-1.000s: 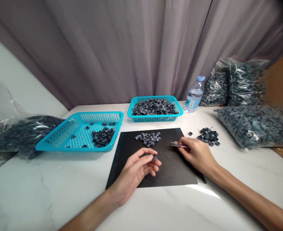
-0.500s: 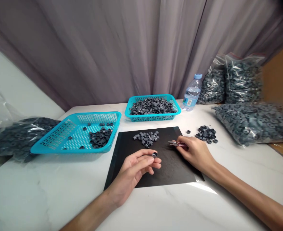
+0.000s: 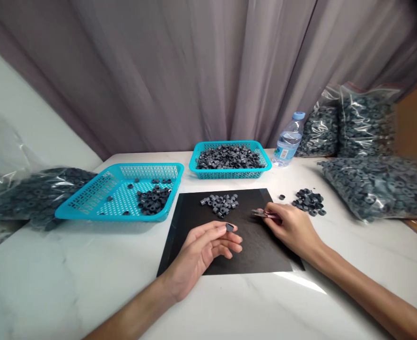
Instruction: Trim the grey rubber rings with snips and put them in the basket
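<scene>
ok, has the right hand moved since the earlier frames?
No, not visibly: the right hand keeps its place against the black mat; the slight frame shift is the camera's.

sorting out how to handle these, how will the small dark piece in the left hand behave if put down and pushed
The dark piece is probably light, being so small against the left hand. It seems stiff: no squashing shows. On its side it might roll, since similar pieces look round.
</scene>
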`<state>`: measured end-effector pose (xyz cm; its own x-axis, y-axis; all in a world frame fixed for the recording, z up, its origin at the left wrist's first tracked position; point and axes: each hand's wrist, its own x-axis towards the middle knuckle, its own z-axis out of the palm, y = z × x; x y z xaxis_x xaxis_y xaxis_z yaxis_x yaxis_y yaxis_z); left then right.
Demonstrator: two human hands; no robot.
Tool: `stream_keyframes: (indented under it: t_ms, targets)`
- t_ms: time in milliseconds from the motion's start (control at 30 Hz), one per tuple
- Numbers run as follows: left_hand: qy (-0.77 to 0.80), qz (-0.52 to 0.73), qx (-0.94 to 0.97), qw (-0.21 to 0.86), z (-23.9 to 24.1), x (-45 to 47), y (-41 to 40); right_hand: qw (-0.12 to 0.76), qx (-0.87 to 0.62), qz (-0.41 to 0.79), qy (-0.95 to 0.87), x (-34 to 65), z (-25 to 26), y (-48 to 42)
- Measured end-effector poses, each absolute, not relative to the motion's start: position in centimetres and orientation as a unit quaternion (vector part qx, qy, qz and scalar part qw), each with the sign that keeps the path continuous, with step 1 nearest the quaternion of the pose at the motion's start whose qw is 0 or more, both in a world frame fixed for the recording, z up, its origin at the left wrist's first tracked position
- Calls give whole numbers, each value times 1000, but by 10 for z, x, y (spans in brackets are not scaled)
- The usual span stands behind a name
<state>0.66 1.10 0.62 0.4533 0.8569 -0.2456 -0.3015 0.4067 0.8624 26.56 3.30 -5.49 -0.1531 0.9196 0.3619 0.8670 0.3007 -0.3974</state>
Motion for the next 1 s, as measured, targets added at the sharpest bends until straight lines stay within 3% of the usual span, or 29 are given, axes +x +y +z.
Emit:
stream_keyframes:
  t_ms: [1000]
  targets:
    - [403,401,429,702,11,7,9,268,-590,37,-760,267,-56,33]
